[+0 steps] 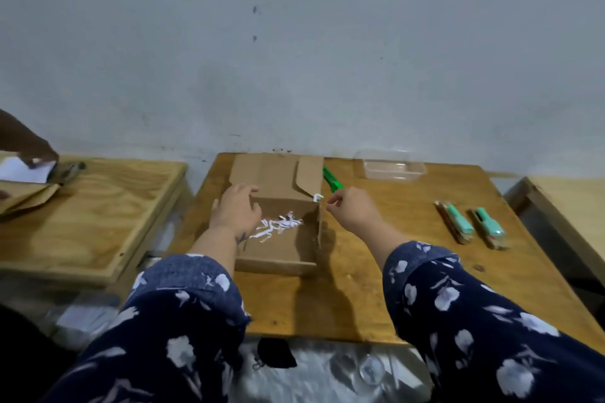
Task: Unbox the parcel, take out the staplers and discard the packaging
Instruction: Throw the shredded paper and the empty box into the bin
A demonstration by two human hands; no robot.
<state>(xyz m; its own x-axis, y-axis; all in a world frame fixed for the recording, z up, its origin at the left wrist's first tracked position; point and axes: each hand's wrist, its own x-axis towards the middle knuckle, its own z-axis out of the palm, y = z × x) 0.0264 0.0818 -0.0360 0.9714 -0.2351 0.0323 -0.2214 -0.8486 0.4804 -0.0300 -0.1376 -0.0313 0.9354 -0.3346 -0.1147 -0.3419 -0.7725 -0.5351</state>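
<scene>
An open cardboard box (278, 252) sits on the wooden table (393, 271), its lid flaps folded back toward the wall. White shredded paper (278, 226) lies inside it. My left hand (237, 209) rests on the box's left wall, fingers curled over the edge. My right hand (352, 209) hovers at the box's right corner, pinching a small white paper strip (318, 197). Two mint-green staplers (455, 221) (489, 227) lie side by side on the table to the right.
A green-handled tool (332, 181) lies behind the box. A clear plastic container (394, 165) stands at the back right. A second wooden table (91, 216) on the left holds papers and another person's hand (26, 144). Plastic wrap (327, 370) lies below the table's front edge.
</scene>
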